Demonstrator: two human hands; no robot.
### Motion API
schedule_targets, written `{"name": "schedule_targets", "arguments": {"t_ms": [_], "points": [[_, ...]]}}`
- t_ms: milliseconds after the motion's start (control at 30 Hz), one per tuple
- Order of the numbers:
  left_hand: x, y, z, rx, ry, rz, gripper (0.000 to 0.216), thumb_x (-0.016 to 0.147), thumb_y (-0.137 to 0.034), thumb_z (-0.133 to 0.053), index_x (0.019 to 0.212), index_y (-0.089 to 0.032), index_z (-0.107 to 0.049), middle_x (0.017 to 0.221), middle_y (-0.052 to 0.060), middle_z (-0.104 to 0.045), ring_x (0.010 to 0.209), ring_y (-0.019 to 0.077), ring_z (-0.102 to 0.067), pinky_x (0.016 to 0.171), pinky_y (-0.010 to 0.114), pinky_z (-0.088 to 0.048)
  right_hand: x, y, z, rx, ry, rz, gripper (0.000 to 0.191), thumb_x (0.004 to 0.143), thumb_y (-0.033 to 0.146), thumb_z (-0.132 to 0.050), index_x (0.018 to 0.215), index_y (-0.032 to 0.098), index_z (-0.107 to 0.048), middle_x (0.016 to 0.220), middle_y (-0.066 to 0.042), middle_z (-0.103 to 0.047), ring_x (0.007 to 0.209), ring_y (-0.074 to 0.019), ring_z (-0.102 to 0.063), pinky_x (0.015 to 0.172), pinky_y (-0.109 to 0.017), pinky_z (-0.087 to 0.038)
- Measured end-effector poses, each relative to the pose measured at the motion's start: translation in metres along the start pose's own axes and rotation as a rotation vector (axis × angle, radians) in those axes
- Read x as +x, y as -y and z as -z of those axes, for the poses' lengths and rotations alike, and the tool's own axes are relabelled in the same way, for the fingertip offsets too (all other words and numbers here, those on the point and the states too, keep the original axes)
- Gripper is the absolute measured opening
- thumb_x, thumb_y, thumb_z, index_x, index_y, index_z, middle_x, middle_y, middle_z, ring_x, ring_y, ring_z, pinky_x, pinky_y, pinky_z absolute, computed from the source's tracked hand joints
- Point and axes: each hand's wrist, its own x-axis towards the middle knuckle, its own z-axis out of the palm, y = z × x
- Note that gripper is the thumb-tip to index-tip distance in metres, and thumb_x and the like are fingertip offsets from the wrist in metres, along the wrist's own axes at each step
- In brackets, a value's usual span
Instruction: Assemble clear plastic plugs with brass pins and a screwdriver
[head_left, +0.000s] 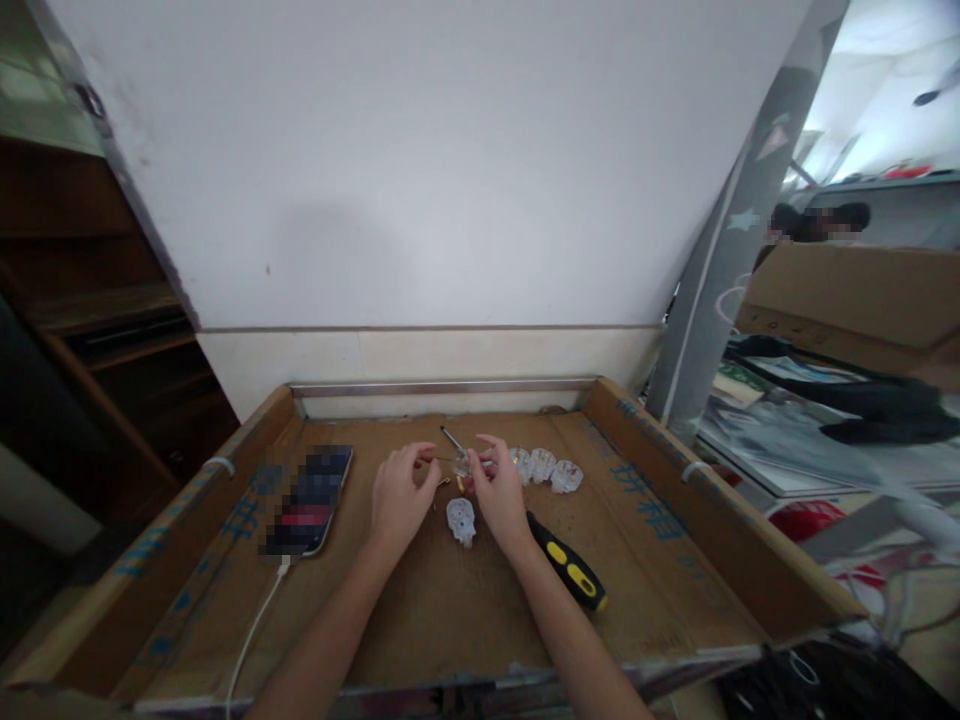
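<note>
Head: hands (pixel 401 490) (pixel 499 497) curled (right: clear plastic (pixel 460 467))

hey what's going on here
A person's left hand and right hand work close together over cardboard, fingertips at small parts too blurred to make out. A clear plastic piece lies just in front of them, with a few similar pieces beyond the right hand. A black-and-yellow screwdriver lies partly hidden beneath that hand; a phone sits left.

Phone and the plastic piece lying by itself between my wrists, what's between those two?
In the head view, your left hand comes between the phone and that pale plastic piece.
</note>
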Motion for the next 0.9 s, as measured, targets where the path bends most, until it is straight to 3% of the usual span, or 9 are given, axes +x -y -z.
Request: {"name": "schedule_targets", "arguments": {"t_ms": [167, 367, 500, 900], "points": [[-0.001, -0.004, 0.0, -0.002, 0.015, -0.134, 0.008, 0.082, -0.02, -0.055, 0.087, -0.021, -0.061, 0.087, 0.001, -0.067, 0.083, 0.0186, -0.059, 0.076, 0.032, -0.042, 0.0, 0.004, -0.001, 0.12, 0.027, -0.064, 0.041, 0.078, 0.047, -0.055, 0.107, 0.019, -0.046, 0.076, 0.0, -0.058, 0.052, -0.0138, -0.061, 0.043, -0.025, -0.05], [-0.001, -0.004, 0.001, 0.069, -0.028, -0.117, 0.007, 0.083, -0.021, -0.055, 0.087, -0.021, -0.061, 0.088, 0.001, -0.068, 0.085, 0.0187, -0.059, 0.076, 0.032, -0.041, 0.002, 0.006, -0.003, 0.242, 0.024, -0.149, 0.048, 0.07, 0.052, -0.061, 0.102, 0.019, -0.046, 0.071, 0.003, -0.057, 0.047, -0.014, -0.061, 0.038, -0.024, -0.049], [0.0, -0.006, 0.002, 0.088, 0.034, -0.13, 0.009, 0.084, -0.021, -0.054, 0.089, -0.021, -0.061, 0.091, 0.001, -0.068, 0.087, 0.0189, -0.059, 0.077, 0.032, -0.041, 0.003, 0.006, -0.004, 0.29, 0.043, -0.185, 0.051, 0.065, 0.054, -0.065, 0.099, 0.019, -0.049, 0.067, 0.003, -0.058, 0.045, -0.0138, -0.06, 0.037, -0.025, -0.05], [-0.001, -0.007, 0.003, 0.126, 0.036, -0.113, 0.007, 0.081, -0.019, -0.056, 0.085, -0.022, -0.062, 0.088, 0.001, -0.067, 0.087, 0.0194, -0.059, 0.077, 0.032, -0.042, 0.002, 0.011, -0.003, 0.304, 0.013, -0.173, 0.049, 0.062, 0.054, -0.069, 0.093, 0.018, -0.058, 0.074, -0.002, -0.063, 0.051, -0.0147, -0.061, 0.042, -0.025, -0.05]]}}
